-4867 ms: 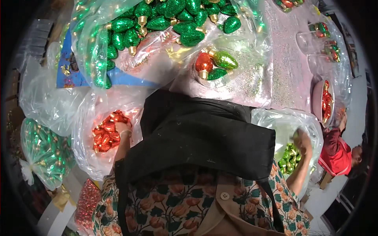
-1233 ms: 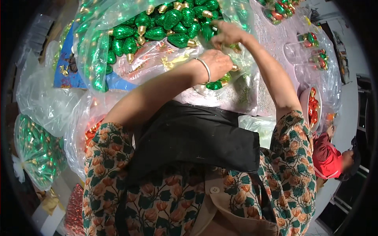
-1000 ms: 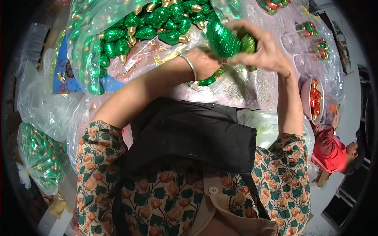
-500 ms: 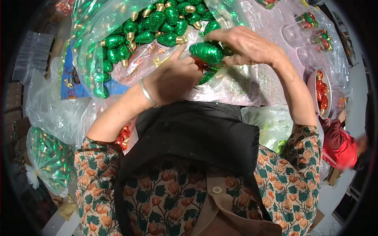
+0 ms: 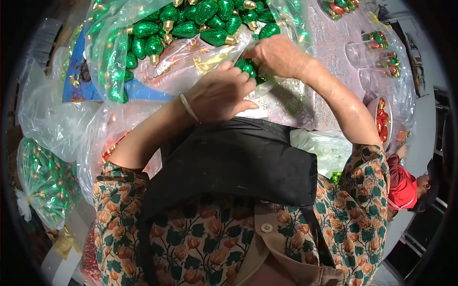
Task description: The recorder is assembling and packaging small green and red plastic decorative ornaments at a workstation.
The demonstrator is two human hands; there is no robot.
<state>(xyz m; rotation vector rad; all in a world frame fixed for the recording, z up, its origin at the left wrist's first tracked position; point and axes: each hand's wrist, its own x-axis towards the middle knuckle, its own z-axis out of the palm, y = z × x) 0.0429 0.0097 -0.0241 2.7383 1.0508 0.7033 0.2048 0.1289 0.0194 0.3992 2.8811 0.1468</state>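
My left hand (image 5: 222, 93) and my right hand (image 5: 277, 56) meet over a glitter-covered table (image 5: 329, 52), both closed around green bulb-shaped glitter ornaments (image 5: 248, 67) that show between the fingers. A thin bracelet sits on my left wrist. Just beyond the hands lies a clear plastic bag (image 5: 143, 71) holding several green bulb ornaments (image 5: 191, 21) with gold caps. Most of what my hands hold is hidden by the fingers.
A tied bag of green ornaments (image 5: 43, 181) sits at the left, a bag of red ones (image 5: 112, 148) beside my left arm. Clear packs of mixed ornaments (image 5: 381, 52) lie at the right, with a red-filled dish (image 5: 381, 119). A small person in red (image 5: 403, 183) stands lower right.
My hands have come down from a raised position, where the right held a green ornament up, and now sit lower on the table, closed together over the green ornaments.
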